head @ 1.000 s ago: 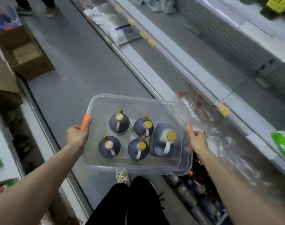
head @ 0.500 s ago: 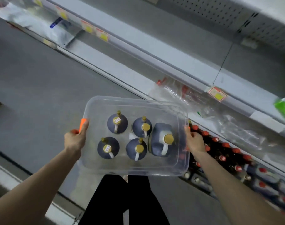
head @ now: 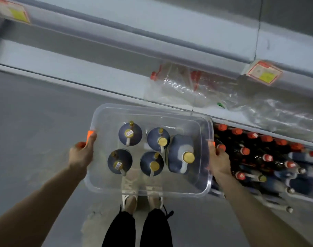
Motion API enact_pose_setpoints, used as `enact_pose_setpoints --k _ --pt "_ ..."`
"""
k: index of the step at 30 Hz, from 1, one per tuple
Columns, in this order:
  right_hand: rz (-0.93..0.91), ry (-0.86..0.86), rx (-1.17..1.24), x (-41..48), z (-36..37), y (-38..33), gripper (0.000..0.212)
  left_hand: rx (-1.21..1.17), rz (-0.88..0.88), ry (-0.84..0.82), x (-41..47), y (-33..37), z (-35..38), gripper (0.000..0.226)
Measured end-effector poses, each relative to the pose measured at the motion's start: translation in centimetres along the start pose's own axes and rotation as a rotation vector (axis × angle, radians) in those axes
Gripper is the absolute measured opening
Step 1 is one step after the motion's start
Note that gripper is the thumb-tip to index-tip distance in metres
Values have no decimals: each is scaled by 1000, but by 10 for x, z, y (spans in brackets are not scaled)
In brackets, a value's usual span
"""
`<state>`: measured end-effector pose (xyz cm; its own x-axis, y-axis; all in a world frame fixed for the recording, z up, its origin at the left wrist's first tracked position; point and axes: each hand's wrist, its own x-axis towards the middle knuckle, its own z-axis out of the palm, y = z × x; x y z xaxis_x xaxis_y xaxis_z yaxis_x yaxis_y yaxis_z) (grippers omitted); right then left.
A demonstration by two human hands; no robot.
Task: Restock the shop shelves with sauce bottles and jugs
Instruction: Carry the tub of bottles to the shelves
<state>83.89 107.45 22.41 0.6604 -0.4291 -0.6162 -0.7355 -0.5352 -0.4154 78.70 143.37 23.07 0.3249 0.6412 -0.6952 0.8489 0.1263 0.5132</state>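
Observation:
I carry a clear plastic bin (head: 106,182) level in front of me, above my feet. My left hand (head: 82,154) grips its left rim by an orange handle, and my right hand (head: 219,160) grips the right rim. Inside stand several dark sauce jugs with gold caps (head: 130,134) and one larger square jug (head: 181,154) at the right end. The bottom shelf (head: 259,157) to my right holds rows of dark sauce bottles with red caps.
Crumpled clear plastic wrap (head: 214,90) lies on the grey shelf above the bottles. Price tags (head: 264,73) hang on the shelf edges. Grey floor (head: 36,113) spreads to the left; my legs and shoes (head: 129,202) are below the bin.
My view has swung right, toward the shelves; the aisle with its boxes has left the frame. The bin now hangs beside the red-capped bottles, and both hands keep the same grip.

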Motion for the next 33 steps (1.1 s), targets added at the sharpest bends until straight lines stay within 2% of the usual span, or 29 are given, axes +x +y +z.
enact_pose_setpoints --k 2,7,13,20,29,33 --pt "31 21 10 23 24 16 55 25 1 -24 28 -11 23 44" --pt "33 74 9 78 81 58 65 98 47 -51 94 -36 76 46" --pt "90 78 47 125 127 98 64 154 69 -114 145 -56 124 44" --pt "91 80 62 159 147 111 68 148 35 -160 174 -71 153 38" --pt "121 60 82 177 150 111 57 148 26 -140 183 -79 174 42" --pt "155 48 107 182 153 116 68 166 31 -129 187 -78 179 43"
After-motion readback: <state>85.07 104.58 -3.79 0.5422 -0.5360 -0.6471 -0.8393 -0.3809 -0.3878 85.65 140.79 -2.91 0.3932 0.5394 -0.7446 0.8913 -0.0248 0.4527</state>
